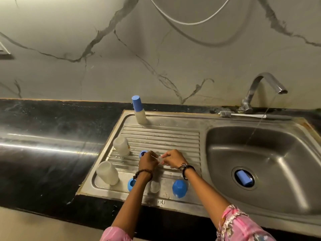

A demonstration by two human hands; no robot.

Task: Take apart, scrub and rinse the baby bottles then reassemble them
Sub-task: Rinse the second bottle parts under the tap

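Over the ribbed steel drainboard [173,136] my left hand [147,161] grips a blue screw ring [143,153], while my right hand [172,159] pinches a clear teat [161,159] between the two hands. Two frosted bottle bodies stand upside down at the drainboard's left, one further back [121,145] and one nearer [107,173]. Along the front edge sit another blue ring [131,184], a clear teat [155,186] and a blue cap [179,188]. An assembled bottle with a blue cap [138,109] stands at the back. A blue cap [243,178] lies over the sink drain.
The tap [265,87] at the back right runs a thin stream into the steel sink basin [260,153]. A bottle brush [243,115] lies on the sink's back rim. Black countertop [43,145] stretches to the left. A white cable [187,23] hangs on the marble wall.
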